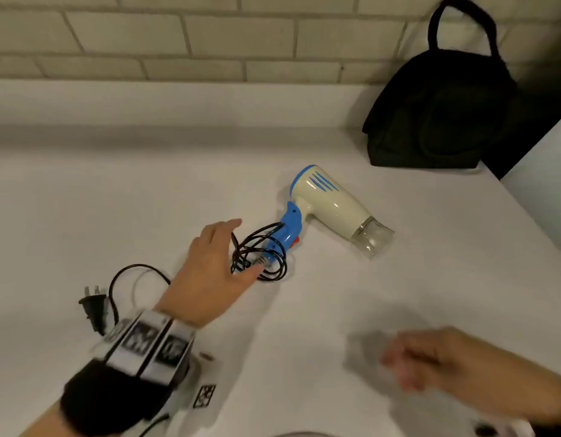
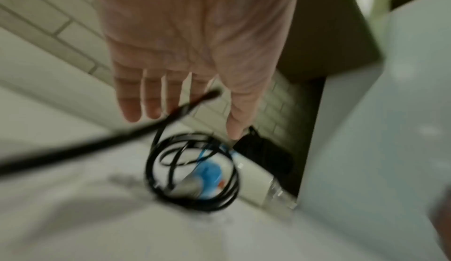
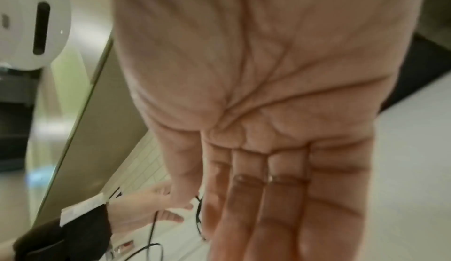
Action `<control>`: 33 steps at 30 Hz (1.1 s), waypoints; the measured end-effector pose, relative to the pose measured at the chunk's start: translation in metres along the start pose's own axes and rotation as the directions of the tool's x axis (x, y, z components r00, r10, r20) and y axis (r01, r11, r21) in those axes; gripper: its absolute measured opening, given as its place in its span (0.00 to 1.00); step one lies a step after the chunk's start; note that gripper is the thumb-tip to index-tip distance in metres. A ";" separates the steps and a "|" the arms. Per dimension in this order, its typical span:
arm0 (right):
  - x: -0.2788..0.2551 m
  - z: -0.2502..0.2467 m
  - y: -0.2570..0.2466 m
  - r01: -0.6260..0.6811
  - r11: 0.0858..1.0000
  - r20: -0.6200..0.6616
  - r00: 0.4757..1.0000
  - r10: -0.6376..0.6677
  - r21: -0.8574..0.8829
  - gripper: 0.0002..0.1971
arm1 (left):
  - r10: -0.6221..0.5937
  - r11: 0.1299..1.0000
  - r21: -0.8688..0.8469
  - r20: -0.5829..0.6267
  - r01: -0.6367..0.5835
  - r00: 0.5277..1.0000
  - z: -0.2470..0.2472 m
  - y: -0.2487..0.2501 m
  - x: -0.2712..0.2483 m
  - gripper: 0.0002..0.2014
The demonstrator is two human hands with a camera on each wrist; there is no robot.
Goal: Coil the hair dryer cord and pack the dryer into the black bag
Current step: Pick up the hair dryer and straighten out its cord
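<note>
**Cord half-coiled at the dryer handle, bag waiting in the corner**

Counter point(image 1: 320, 310): white, smooth, matte. Its right edge runs diagonally from behind the bag down toward the near right. Broad bare stretch between the dryer and the near edge; more bare surface to the left, up to the low white backsplash.

Hair dryer point(image 1: 329, 206): lies on its side mid-counter. Glossy cream barrel with blue vent stripes, a clear plastic nozzle pointing right and toward the near side, blue handle angled down-left with a small red switch.

Cord point(image 1: 260, 253): thin, black, rubbery. Several loose loops bunched around the foot of the handle; the rest trails left under the wrist in one open curve to the two-pronged plug point(image 1: 93, 305), lying flat on the counter.

Left hand point(image 1: 210, 269): palm down over the coil, fingers extended and spread, relaxed rather than curled. One strand passes across the fingers; a firm hold is not evident. Wrist wears a black strap with patterned marker tags.

Right hand point(image 1: 430, 357): blurred, low over the near right counter, well apart from the dryer. Wrist view shows a flat palm, fingers straight and together, holding nothing.

Black bag point(image 1: 440, 111): soft fabric, dome-shaped, loop handle upright, standing at the back right against the pale brick-pattern tile wall.
</note>
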State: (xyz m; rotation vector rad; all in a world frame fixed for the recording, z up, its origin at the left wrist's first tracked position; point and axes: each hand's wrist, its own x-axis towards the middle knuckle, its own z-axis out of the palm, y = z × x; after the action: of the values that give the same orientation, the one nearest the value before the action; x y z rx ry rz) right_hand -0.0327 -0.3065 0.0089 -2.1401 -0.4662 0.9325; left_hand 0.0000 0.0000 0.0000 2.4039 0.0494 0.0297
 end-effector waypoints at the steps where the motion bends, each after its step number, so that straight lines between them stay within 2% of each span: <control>1: 0.022 -0.005 -0.009 0.060 0.996 -0.037 0.998 -0.058 0.060 0.08 | -0.061 0.998 -0.004 0.052 0.061 0.997 0.005 0.001 0.008 0.35; 2: 0.034 -0.012 -0.016 0.048 0.991 -0.153 0.988 -0.028 0.126 0.12 | -0.083 0.996 -0.021 0.091 0.085 0.992 0.009 0.004 0.015 0.35; 3: 0.053 -0.018 -0.023 0.050 0.975 -0.211 0.977 -0.004 0.214 0.13 | -0.096 0.995 -0.021 0.120 0.099 0.988 0.012 0.003 0.022 0.35; 5: 0.091 -0.027 -0.030 0.016 0.960 -0.301 0.951 0.072 0.280 0.09 | -0.116 0.991 -0.046 0.162 0.125 0.980 0.017 0.004 0.034 0.33; 9: 0.151 -0.028 -0.042 -0.093 0.860 -0.276 0.925 0.261 0.502 0.08 | -0.104 0.994 -0.005 0.210 0.107 0.972 0.024 0.002 0.049 0.32; 13: 0.191 -0.020 -0.065 -0.143 0.835 -0.229 0.925 0.304 0.532 0.12 | -0.004 0.992 -0.124 0.221 0.032 0.975 0.032 0.001 0.054 0.30; 15: 0.202 -0.017 -0.072 -0.106 0.812 -0.251 0.922 0.297 0.573 0.11 | -0.002 0.969 -0.241 0.208 0.054 0.978 0.034 -0.001 0.055 0.30; 17: 0.205 -0.016 -0.072 -0.044 0.717 -0.256 0.917 0.305 0.696 0.09 | -0.015 0.928 -0.361 0.209 0.092 0.978 0.037 -0.002 0.054 0.32; 19: 0.200 -0.019 -0.070 0.035 0.592 -0.267 0.913 0.310 0.805 0.08 | -0.021 0.911 -0.399 0.208 0.104 0.978 0.038 0.000 0.052 0.30; 21: 0.191 -0.026 -0.067 0.130 0.543 -0.337 0.892 0.302 0.830 0.09 | -0.048 0.894 -0.429 0.192 0.128 0.980 0.032 0.003 0.052 0.25; 23: 0.178 -0.042 -0.063 0.256 0.531 -0.457 0.842 0.289 0.808 0.11 | -0.095 0.843 -0.510 0.173 0.171 0.980 0.020 0.005 0.051 0.17; 26: 0.151 -0.079 -0.056 0.423 0.567 -0.638 0.726 0.255 0.707 0.10 | -0.174 0.810 -0.552 0.093 0.196 0.980 -0.006 -0.005 0.048 0.09; 31: 0.103 -0.136 -0.050 0.594 0.643 -0.838 0.527 0.142 0.483 0.08 | -0.256 0.854 -0.473 -0.017 0.218 0.967 -0.046 -0.039 0.046 0.03; 33: 0.085 -0.154 -0.051 0.606 0.686 -0.874 0.478 0.091 0.403 0.09 | -0.286 0.889 -0.390 -0.062 0.240 0.956 -0.056 -0.057 0.047 0.02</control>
State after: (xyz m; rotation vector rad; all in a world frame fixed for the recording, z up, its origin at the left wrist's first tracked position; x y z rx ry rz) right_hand 0.1372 -0.2990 0.0780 -1.4562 0.0680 -0.2532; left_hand 0.0437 0.0820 0.0032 1.9868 0.3916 0.0502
